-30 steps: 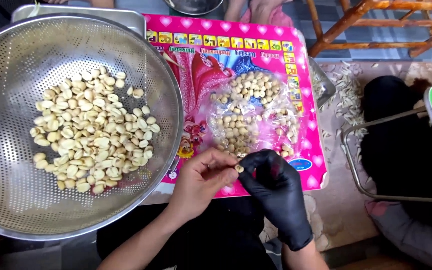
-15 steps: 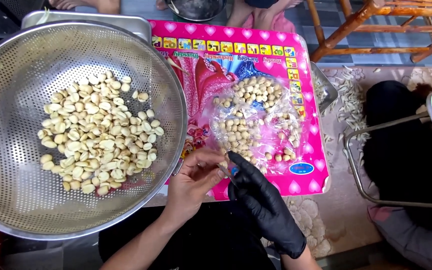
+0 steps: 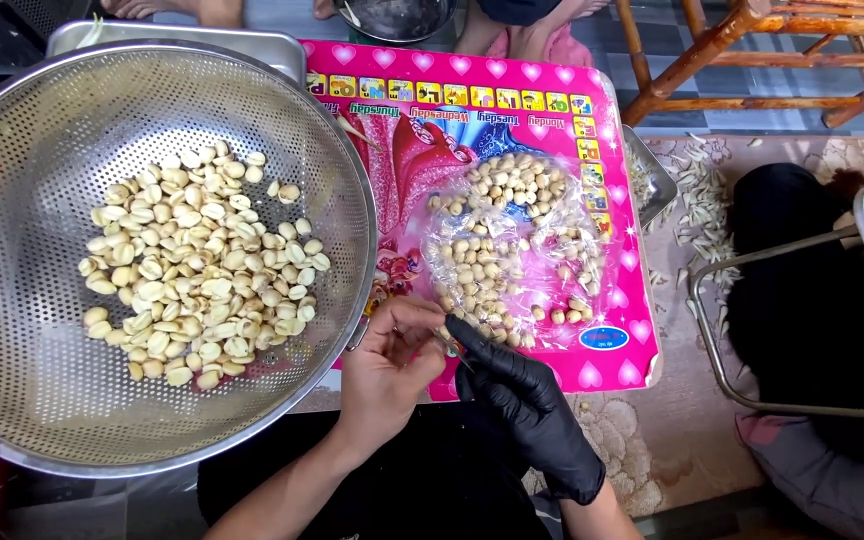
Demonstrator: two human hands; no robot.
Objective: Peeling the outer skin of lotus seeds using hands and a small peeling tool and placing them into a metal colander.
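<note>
My bare left hand (image 3: 387,365) pinches a small pale seed at the near edge of the pink board (image 3: 612,260). My right hand (image 3: 522,400), in a black glove, holds a thin metal tool whose tip meets that seed. Just beyond the hands lies a clear plastic bag (image 3: 512,250) spread with round tan seeds. To the left stands a large perforated metal colander (image 3: 32,330) holding a heap of split pale seeds (image 3: 197,270).
A metal tray (image 3: 132,38) sits behind the colander. Husk scraps (image 3: 697,205) litter the patterned rug to the right. A wooden stool (image 3: 752,60) stands at the back right, a metal bowl (image 3: 392,18) at the back, and a wire frame (image 3: 722,330) to the right.
Both hands stayed at the board's near edge working one seed. The gloved hand's fingers stretched out and turned toward the left hand.
</note>
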